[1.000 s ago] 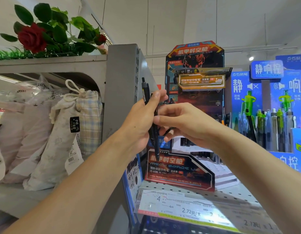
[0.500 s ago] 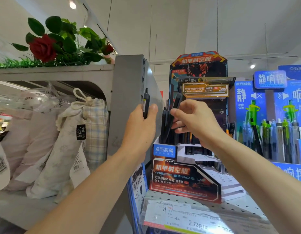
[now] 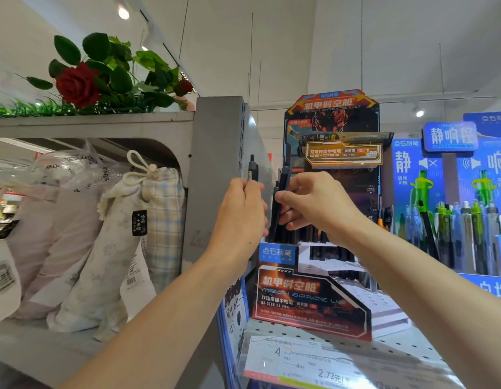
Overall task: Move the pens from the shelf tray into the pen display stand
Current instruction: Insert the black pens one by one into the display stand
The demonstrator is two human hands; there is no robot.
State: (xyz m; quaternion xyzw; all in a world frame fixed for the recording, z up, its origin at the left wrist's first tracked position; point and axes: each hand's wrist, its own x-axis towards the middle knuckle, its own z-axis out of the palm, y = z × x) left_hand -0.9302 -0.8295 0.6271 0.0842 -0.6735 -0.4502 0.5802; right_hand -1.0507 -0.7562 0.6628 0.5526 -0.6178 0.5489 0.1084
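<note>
Pens (image 3: pixel 283 220) are standing in the display stand (image 3: pixel 308 301) on a perforated shop shelf (image 3: pixel 398 349). The left hand (image 3: pixel 241 220) is gripping one black pen (image 3: pixel 253 171) upright; the right hand (image 3: pixel 314 203) is pinching another pen over the stand.

pen (image 3: pixel 253 171) lower barrel: hidden by left hand (image 3: pixel 241 214) | price label (image 3: pixel 314 366): cut off
</note>
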